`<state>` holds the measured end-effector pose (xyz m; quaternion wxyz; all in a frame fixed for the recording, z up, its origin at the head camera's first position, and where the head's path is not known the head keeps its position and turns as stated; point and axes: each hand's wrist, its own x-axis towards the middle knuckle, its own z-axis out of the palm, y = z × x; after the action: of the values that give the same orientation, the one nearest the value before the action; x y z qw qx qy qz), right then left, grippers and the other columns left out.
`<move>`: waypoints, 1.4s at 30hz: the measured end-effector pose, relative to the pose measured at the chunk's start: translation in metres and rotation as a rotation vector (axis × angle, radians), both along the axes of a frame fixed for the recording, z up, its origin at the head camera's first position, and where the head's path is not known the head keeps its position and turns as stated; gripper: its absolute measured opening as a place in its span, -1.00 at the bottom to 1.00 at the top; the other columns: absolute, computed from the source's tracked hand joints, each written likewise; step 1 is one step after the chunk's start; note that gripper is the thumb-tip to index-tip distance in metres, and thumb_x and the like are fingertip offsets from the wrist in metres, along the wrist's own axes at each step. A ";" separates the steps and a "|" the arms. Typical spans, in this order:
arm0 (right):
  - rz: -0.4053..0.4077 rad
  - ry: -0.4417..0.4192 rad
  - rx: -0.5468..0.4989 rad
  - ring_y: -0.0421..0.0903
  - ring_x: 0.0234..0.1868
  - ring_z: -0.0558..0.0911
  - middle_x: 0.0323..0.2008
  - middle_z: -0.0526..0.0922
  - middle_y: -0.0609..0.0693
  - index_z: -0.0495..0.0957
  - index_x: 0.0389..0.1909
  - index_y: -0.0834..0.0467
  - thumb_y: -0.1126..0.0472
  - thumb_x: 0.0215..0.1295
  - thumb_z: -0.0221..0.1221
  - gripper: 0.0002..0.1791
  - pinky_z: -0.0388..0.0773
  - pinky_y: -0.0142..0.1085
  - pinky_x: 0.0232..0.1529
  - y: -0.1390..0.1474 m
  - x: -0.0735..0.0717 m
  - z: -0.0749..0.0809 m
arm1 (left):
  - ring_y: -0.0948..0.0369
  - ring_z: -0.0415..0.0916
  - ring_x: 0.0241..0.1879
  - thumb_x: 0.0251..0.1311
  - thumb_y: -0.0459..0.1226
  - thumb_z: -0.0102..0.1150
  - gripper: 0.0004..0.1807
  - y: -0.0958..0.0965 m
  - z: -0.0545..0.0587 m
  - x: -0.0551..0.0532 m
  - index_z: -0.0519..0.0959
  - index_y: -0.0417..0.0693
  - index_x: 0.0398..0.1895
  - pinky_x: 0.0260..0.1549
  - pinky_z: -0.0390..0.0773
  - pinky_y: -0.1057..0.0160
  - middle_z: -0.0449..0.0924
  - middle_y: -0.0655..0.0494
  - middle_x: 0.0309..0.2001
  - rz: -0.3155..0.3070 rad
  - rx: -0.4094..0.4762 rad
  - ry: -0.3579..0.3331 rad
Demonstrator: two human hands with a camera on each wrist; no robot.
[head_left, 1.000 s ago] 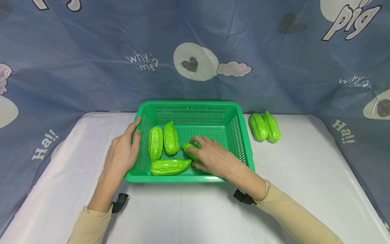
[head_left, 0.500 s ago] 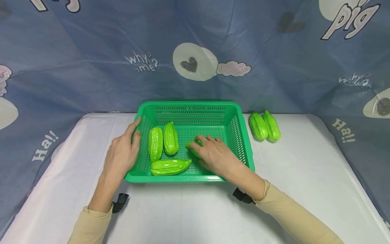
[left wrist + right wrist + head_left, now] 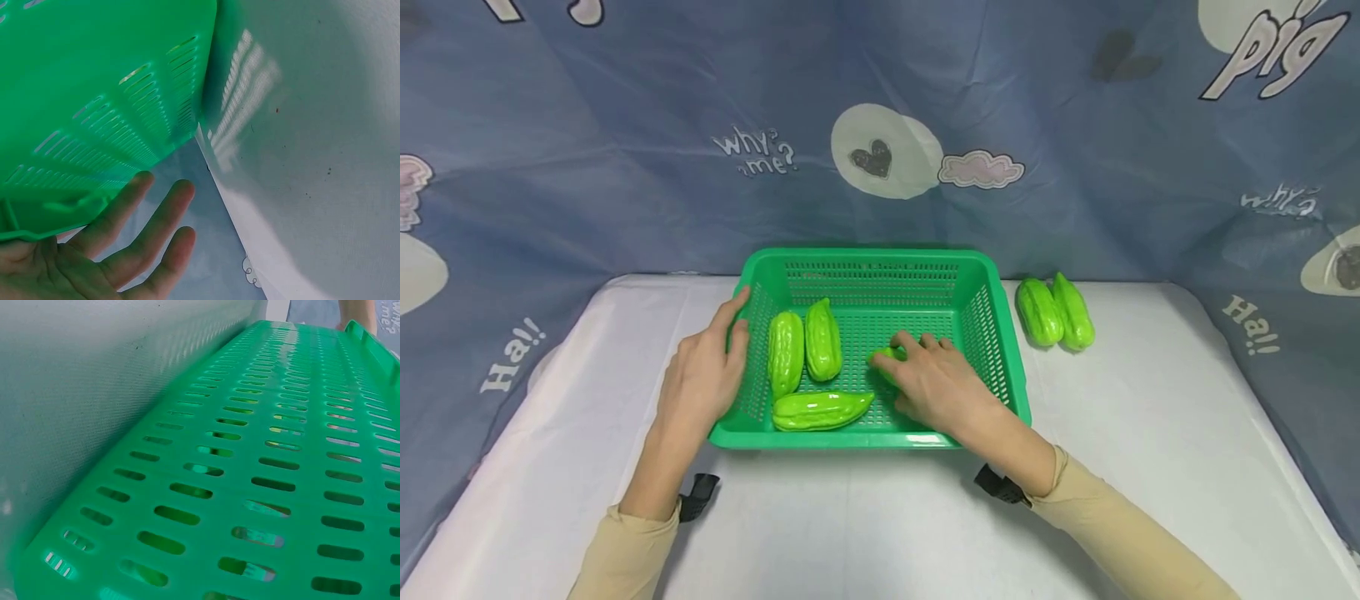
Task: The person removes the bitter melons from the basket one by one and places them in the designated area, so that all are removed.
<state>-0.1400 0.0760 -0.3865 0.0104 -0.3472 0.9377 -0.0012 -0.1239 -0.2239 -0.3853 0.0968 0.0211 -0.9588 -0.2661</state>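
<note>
A green plastic basket [image 3: 880,442] stands on the white table. My left hand [image 3: 703,375] straddles its left rim. In the left wrist view, the fingers [image 3: 153,237] stick out straight and spread outside the slotted wall. My right hand [image 3: 942,383] reaches inside the basket and grips a glossy green bitter melon [image 3: 886,353], mostly hidden under the fingers. Two bitter melons lie lengthwise side by side at the left, one [image 3: 786,354] nearest the wall and one [image 3: 823,340] beside it. Another bitter melon [image 3: 822,411] lies crosswise along the front.
Two more bitter melons [image 3: 1054,312] lie together on the white table [image 3: 1150,400], right of the basket. A blue printed cloth [image 3: 1075,167] hangs behind the table. The right wrist view is filled by the basket's slotted outer wall [image 3: 275,469].
My right hand has shifted slightly right inside the basket with the bitter melon, away from the front one's tip. The left hand has stayed at the rim.
</note>
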 end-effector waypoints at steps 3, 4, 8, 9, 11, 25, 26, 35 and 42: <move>-0.008 0.026 -0.012 0.16 -0.03 0.66 0.30 0.59 0.11 0.59 0.33 -0.14 0.09 0.29 0.50 -0.41 0.74 0.02 -0.02 0.001 0.000 -0.001 | 0.12 0.27 -0.74 0.75 -0.01 -0.30 -0.42 0.001 0.000 0.000 0.22 0.22 0.73 -0.75 0.29 0.14 0.41 -0.02 -0.68 -0.002 -0.001 0.005; -0.006 0.040 -0.020 0.16 -0.05 0.66 0.31 0.59 0.12 0.60 0.32 -0.13 0.09 0.30 0.49 -0.43 0.74 0.01 -0.03 0.001 0.000 -0.001 | 0.12 0.27 -0.74 0.75 -0.01 -0.30 -0.42 0.001 0.000 0.000 0.22 0.22 0.73 -0.75 0.29 0.14 0.41 -0.01 -0.68 -0.001 -0.003 0.006; -0.003 0.095 -0.047 0.17 -0.07 0.67 0.32 0.58 0.11 0.60 0.33 -0.08 0.06 0.32 0.46 -0.45 0.75 0.01 -0.04 0.002 0.000 -0.002 | 0.12 0.24 -0.74 0.75 -0.01 -0.29 -0.42 0.001 0.000 0.001 0.21 0.23 0.73 -0.76 0.28 0.15 0.39 0.00 -0.69 0.004 -0.005 0.002; -0.004 0.106 -0.051 0.18 -0.05 0.68 0.32 0.59 0.10 0.60 0.34 -0.07 0.04 0.33 0.46 -0.44 0.76 0.02 -0.02 0.002 0.000 -0.001 | 0.13 0.24 -0.74 0.75 -0.01 -0.29 -0.42 0.001 0.000 0.001 0.21 0.23 0.73 -0.76 0.28 0.15 0.38 0.00 -0.69 0.006 -0.006 0.000; -0.008 0.127 -0.062 0.20 -0.01 0.70 0.32 0.59 0.10 0.60 0.36 -0.06 0.02 0.33 0.45 -0.42 0.76 0.05 0.04 0.002 0.000 -0.001 | 0.13 0.22 -0.75 0.75 -0.01 -0.29 -0.42 0.001 0.000 0.002 0.21 0.24 0.73 -0.76 0.28 0.15 0.37 0.01 -0.69 0.010 -0.009 -0.005; -0.056 0.242 -0.161 0.16 -0.11 0.72 0.33 0.62 0.08 0.58 0.40 -0.12 0.11 0.30 0.39 -0.38 0.72 0.01 -0.13 0.022 -0.004 0.005 | 0.13 0.25 -0.76 0.75 -0.01 -0.29 -0.43 0.004 0.000 0.002 0.24 0.25 0.72 -0.79 0.28 0.15 0.38 0.01 -0.71 0.018 -0.052 0.001; -0.066 0.235 -0.163 0.17 -0.09 0.72 0.34 0.61 0.10 0.57 0.42 -0.13 0.10 0.31 0.39 -0.38 0.72 0.02 -0.12 0.026 -0.005 0.007 | 0.12 0.25 -0.76 0.75 -0.01 -0.29 -0.43 0.004 0.000 0.002 0.24 0.25 0.72 -0.79 0.28 0.15 0.38 0.01 -0.71 0.018 -0.053 0.001; -0.137 0.236 -0.163 0.26 0.06 0.74 0.39 0.58 0.14 0.52 0.49 -0.11 0.04 0.35 0.42 -0.32 0.68 0.07 -0.09 0.053 -0.011 0.023 | 0.11 0.26 -0.74 0.75 0.00 -0.29 -0.43 0.004 0.001 0.001 0.26 0.25 0.71 -0.77 0.28 0.15 0.38 0.01 -0.71 0.023 -0.062 0.010; -0.175 0.261 -0.208 0.25 0.05 0.74 0.39 0.57 0.15 0.53 0.48 -0.12 0.03 0.34 0.38 -0.34 0.62 0.07 -0.12 0.064 -0.007 0.033 | 0.12 0.26 -0.74 0.75 -0.01 -0.28 -0.43 0.004 0.002 0.001 0.26 0.25 0.71 -0.76 0.27 0.15 0.38 0.01 -0.71 0.023 -0.052 0.015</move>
<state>-0.1467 0.1400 -0.3532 -0.1476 -0.2607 0.9526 -0.0537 -0.1229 -0.2197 -0.3838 0.1077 0.0277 -0.9644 -0.2399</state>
